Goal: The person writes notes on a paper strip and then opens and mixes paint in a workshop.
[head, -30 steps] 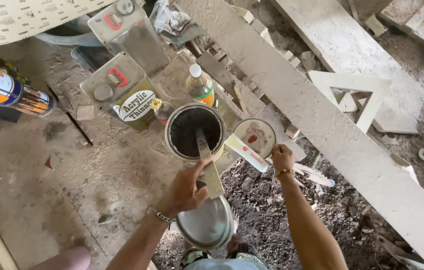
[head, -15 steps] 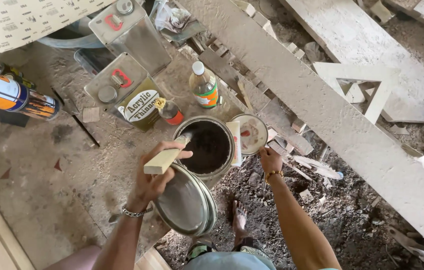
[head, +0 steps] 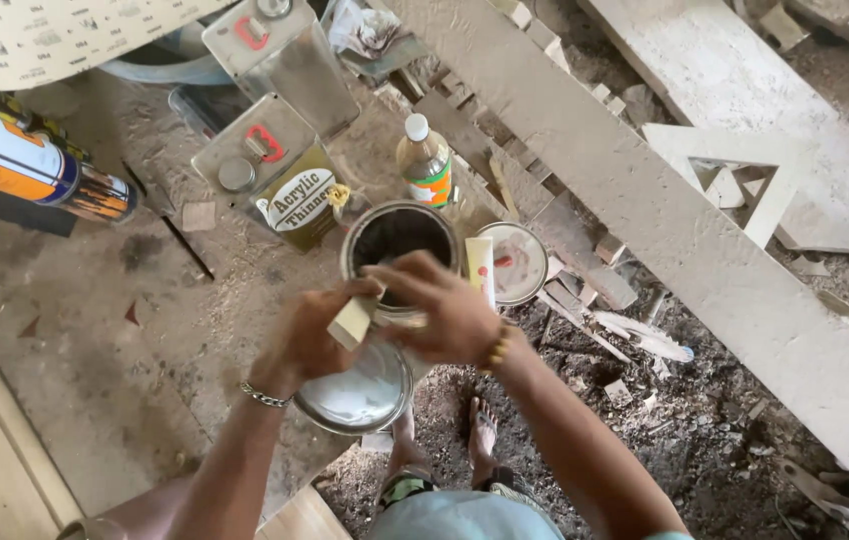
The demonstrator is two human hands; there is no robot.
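At frame centre I see my left hand (head: 307,338) pinching a wooden stick (head: 352,323); my right hand's (head: 438,305) fingers curl over the open can (head: 395,240).

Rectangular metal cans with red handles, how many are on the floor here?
2. One rectangular can lies at the top edge of the view, partly cut off. The labelled can lies just below it, left of the open round tin. More may be hidden.

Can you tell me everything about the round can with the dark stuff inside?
The round open metal can stands upright on the dusty floor, its lid off. It has a shiny silver rim and dark, nearly black contents inside. The right hand reaches across its near edge, hiding that part. A small bottle with a white cap stands just behind it.
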